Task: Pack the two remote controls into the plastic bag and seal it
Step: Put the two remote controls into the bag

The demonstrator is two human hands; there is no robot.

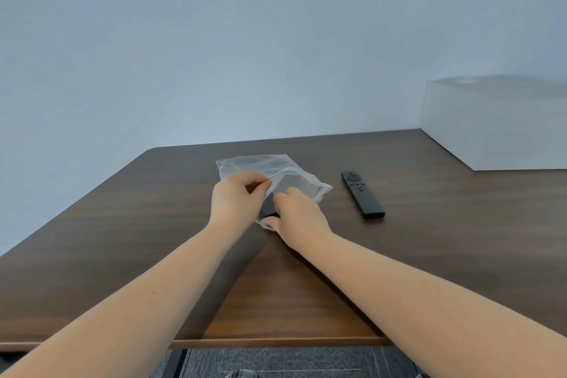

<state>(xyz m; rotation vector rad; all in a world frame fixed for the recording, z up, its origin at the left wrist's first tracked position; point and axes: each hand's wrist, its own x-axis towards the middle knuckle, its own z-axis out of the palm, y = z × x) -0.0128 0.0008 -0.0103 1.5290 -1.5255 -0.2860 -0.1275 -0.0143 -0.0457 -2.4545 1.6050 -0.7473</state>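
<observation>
A clear plastic bag (260,166) with a red-lined mouth lies on the dark wooden table (122,224). My left hand (236,196) pinches the upper lip of the bag's mouth and holds it up. My right hand (297,215) grips a black remote control (270,207) whose front end lies at the bag's mouth; how far in it is I cannot tell. A second black remote control (362,194) lies flat on the table to the right of the bag, buttons up, touched by neither hand.
A white box (497,129) stands at the back right of the table against the pale wall. The table's near edge (276,342) runs below my forearms, with grey carpet beneath.
</observation>
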